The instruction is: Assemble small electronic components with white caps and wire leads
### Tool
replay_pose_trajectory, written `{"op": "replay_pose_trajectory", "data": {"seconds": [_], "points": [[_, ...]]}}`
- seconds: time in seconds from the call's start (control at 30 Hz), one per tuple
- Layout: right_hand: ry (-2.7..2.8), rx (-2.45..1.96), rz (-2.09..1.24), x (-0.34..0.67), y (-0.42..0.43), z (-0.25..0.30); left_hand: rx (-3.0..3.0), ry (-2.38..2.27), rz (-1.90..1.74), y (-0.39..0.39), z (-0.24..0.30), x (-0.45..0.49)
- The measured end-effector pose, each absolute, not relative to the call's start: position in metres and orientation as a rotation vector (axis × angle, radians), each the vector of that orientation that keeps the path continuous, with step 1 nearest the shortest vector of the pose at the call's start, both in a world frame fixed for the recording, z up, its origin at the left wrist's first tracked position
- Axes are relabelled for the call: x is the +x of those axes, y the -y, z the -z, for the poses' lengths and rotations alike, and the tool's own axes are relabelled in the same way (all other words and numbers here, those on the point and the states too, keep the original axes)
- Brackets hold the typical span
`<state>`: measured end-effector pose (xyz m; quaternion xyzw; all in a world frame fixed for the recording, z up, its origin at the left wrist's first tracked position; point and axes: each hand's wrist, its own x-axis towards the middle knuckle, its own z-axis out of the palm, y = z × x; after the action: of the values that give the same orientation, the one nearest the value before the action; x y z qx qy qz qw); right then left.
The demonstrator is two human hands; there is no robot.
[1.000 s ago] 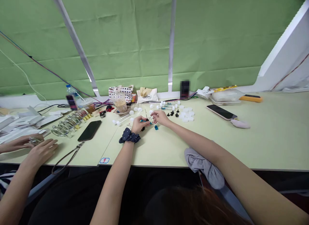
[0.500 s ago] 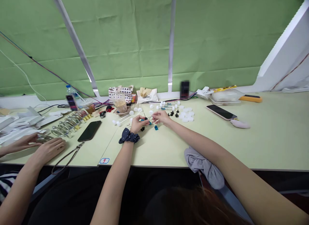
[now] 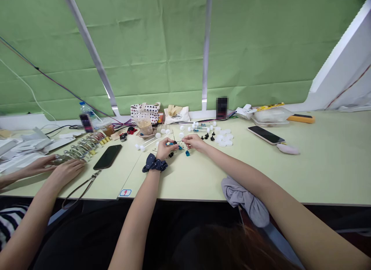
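Observation:
My left hand, with a dark scrunchie on its wrist, is pinched closed on a small blue and black part with a thin rod. My right hand is closed on the other end of the same small assembly, facing the left hand. Both hover just over the pale green table. A loose blue piece lies right below them. White caps, small black parts and clear tubes lie just beyond my hands.
Another person's two hands work at the far left by a row of glass vials. A black phone with a strap, a second phone, a grey cloth, bags and a bottle sit on the table.
My hands have stayed together on the small assembly, shifting it slightly. The other person's hands at the left have moved right, towards the vials.

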<state>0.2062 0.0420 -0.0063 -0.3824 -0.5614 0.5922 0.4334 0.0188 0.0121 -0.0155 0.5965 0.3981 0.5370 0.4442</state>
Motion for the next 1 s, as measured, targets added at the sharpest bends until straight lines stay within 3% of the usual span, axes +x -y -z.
{"op": "replay_pose_trajectory", "data": {"seconds": [0.63,1.0], "points": [[1.393,-0.902,-1.749,0.2067,-0.0416,0.0000,1.518,-0.938,-1.313,-0.0111,0.0148,0.0194],[1.696,-1.135,-1.243,0.2134,-0.0436,-0.0012,1.417,-0.998,-1.422,-0.0173,0.0184,0.0187]]}}
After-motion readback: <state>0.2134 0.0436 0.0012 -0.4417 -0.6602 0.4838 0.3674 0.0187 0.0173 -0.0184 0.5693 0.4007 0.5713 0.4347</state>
